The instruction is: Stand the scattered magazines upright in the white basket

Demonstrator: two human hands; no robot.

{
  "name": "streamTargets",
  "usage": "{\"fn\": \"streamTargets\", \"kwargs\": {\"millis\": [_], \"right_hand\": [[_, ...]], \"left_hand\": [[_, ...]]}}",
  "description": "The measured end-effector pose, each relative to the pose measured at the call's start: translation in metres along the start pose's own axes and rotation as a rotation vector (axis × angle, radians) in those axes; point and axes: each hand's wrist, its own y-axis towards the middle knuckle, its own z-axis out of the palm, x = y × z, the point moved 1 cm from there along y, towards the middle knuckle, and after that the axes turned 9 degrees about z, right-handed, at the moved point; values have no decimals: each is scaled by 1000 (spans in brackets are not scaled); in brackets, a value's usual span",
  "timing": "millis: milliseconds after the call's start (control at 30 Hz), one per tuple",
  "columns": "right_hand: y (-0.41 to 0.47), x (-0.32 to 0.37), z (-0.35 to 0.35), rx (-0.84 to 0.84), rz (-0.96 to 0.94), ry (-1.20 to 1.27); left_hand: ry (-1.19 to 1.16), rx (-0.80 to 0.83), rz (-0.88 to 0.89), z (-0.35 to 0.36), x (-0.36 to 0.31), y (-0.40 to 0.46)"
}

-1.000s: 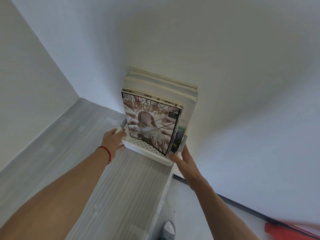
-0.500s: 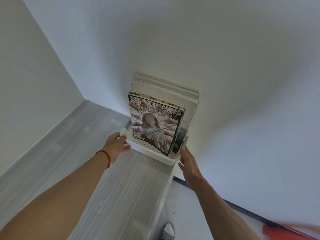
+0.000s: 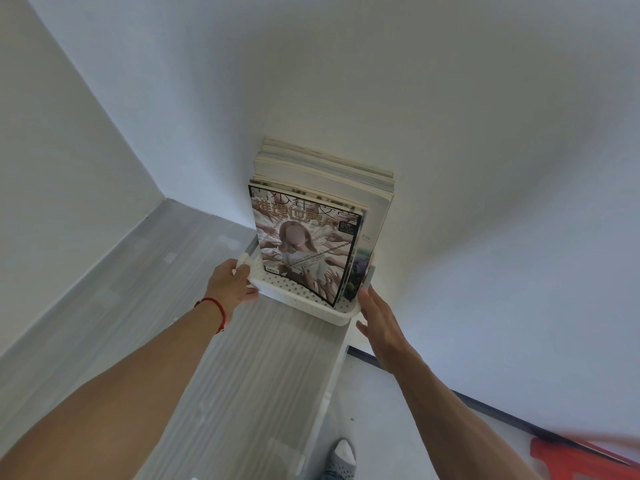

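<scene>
Head view, near to far. Low in the frame: two forearms reaching up toward mid-frame. Left hand (image 3: 231, 285) curled on the near-left corner of the white basket (image 3: 304, 301), fingers wrapped on its rim. Right hand (image 3: 379, 318) flat and spread, holding nothing, fingertips just beside the near-right corner; contact hard to judge. Basket at the far end of the grey surface (image 3: 214, 368), lying straight ahead, midway between both hands, long axis running away toward the wall (image 3: 450, 133). Beyond the rim: magazines (image 3: 311, 216) standing upright, covers facing the camera, packed front to back. Left hand nearer and already gripping; probably just a squaring nudge left.
</scene>
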Motion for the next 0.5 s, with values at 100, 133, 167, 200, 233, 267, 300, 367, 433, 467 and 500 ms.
{"fn": "streamTargets", "kwargs": {"millis": [100,133,167,200,233,267,300,367,433,467,500], "right_hand": [[2,-1,0,4,-2,-32],[3,-1,0,7,-5,-40],[4,0,0,15,-10,-48],[5,0,-1,23,-8,-55],[5,1,-2,24,0,-56],[6,0,-3,21,12,-52],[6,0,-3,22,13,-49],[6,-3,-3,22,-9,-39],[3,-2,-1,-6,-30,-23],[2,-2,1,-28,-40,-27],[1,-1,2,-44,-51,-19]], "left_hand": [[39,-21,-1,0,-1,0],[49,-25,-4,0,-3,0],[52,-30,-1,1,-3,0],[54,-37,-2,1,-3,0],[53,-44,-1,1,-3,0],[55,-44,-12,1,-4,-2],[47,-44,-24,0,-5,-2],[17,-25,-56,-2,-6,-4],[11,0,-84,-2,-9,-8],[24,10,-108,-2,-10,-11],[30,6,-117,-1,-11,-15]]}}
